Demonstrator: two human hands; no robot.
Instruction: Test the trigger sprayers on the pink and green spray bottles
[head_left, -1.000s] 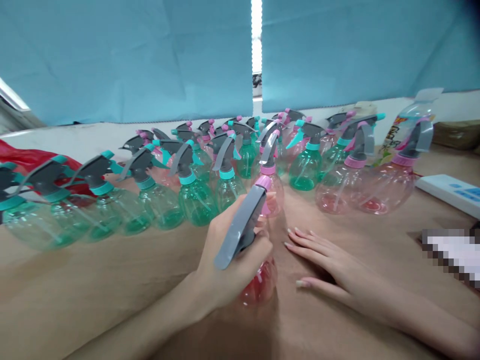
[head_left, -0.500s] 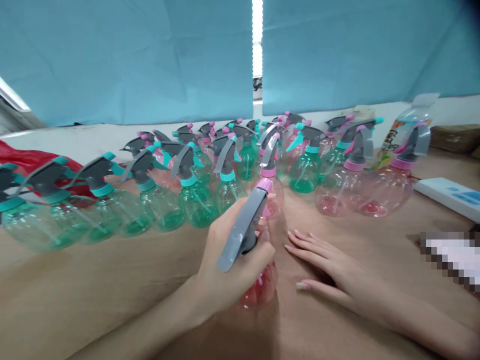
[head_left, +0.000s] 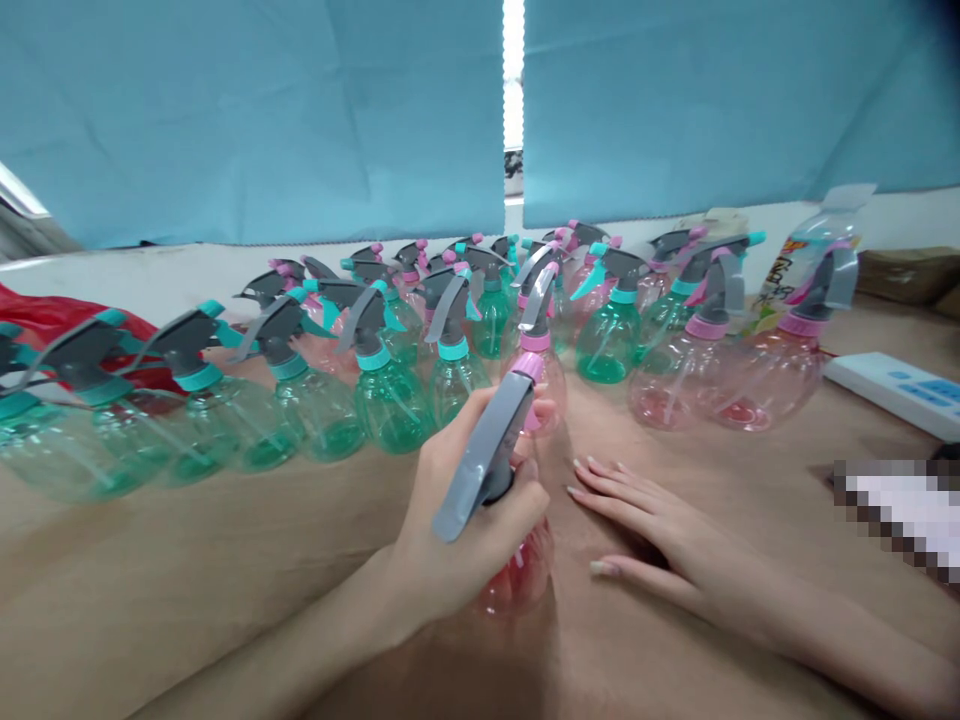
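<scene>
My left hand (head_left: pixel 457 500) is wrapped round the neck of a pink spray bottle (head_left: pixel 517 580), whose grey trigger head with a pink nozzle points away from me. Part of the bottle is hidden behind the fingers. My right hand (head_left: pixel 645 520) lies on the brown table (head_left: pixel 247 590) with its fingers stretched out, apart from the bottle and holding nothing. Just beyond the held bottle stands another pink spray bottle (head_left: pixel 547 375). A row of green spray bottles (head_left: pixel 394 405) with turquoise collars runs off to the left.
Two pink spray bottles (head_left: pixel 664 385) stand at the right, before a clear labelled drink bottle (head_left: pixel 832 225). A white device with blue markings (head_left: pixel 892 385) lies at the right, near a pixelated item (head_left: pixel 900 500). Red plastic (head_left: pixel 82 320) lies far left; blue curtains (head_left: pixel 262 120) hang behind.
The view has shifted very slightly. Both hands and the held spray bottle otherwise stay as they were.
</scene>
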